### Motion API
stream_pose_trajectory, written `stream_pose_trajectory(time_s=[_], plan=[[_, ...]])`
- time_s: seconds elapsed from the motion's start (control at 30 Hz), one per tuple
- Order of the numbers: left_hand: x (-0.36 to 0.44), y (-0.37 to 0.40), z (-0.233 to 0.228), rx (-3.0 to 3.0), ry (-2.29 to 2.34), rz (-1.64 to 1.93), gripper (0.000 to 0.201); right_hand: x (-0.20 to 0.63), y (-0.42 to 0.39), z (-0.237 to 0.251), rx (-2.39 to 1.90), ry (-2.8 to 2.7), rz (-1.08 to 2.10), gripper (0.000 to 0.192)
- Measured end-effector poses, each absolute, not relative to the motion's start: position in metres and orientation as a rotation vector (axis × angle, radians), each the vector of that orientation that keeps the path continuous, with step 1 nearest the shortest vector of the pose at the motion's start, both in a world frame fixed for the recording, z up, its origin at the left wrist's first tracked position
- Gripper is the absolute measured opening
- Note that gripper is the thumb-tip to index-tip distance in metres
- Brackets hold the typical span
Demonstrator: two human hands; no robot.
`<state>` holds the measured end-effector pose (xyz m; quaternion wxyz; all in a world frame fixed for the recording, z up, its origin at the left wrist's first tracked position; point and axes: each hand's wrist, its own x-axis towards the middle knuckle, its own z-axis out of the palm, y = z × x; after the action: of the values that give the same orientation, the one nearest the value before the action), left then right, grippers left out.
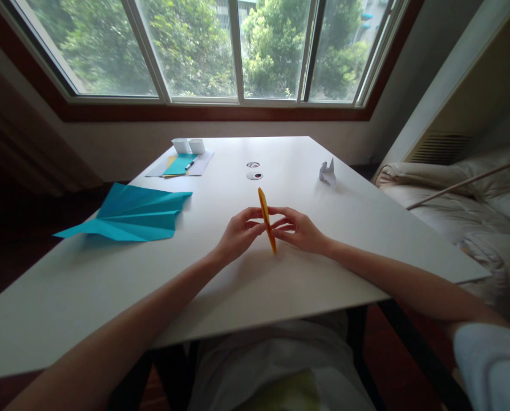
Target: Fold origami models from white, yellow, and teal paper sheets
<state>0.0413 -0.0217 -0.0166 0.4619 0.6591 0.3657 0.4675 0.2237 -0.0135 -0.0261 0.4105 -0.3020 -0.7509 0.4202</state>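
A folded piece of yellow paper (264, 208) stands nearly edge-on above the front part of the white table (221, 302), leaning slightly left at its top. From the left, my left hand (243, 231) pinches it between thumb and fingers. My right hand (298, 229) grips it from the opposite side, with its fingertips against the paper. How the paper is folded inside cannot be made out, since mostly its narrow edge faces me.
A creased blue sheet (139, 214) lies at the left edge. Behind it are stacked papers (180, 164), a pen (190, 164) and white cups (197, 146). Two round pieces (255, 176) lie mid-table. A white origami bird (327, 173) stands to the right.
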Motion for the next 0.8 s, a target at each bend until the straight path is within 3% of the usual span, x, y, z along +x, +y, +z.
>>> stream_pose_trajectory(time_s=[0.6, 0.8], plan=[[0.0438, -0.0239, -0.0211, 1.782, 1.018, 1.242, 0.029, 0.2228, -0.0162, -0.0247, -0.782, -2.09, 0.63, 0.05], [0.0438, -0.0239, -0.0212, 1.784, 1.028, 1.198, 0.025, 0.2215, -0.0169, -0.0233, -0.847, -2.027, 0.659, 0.043]])
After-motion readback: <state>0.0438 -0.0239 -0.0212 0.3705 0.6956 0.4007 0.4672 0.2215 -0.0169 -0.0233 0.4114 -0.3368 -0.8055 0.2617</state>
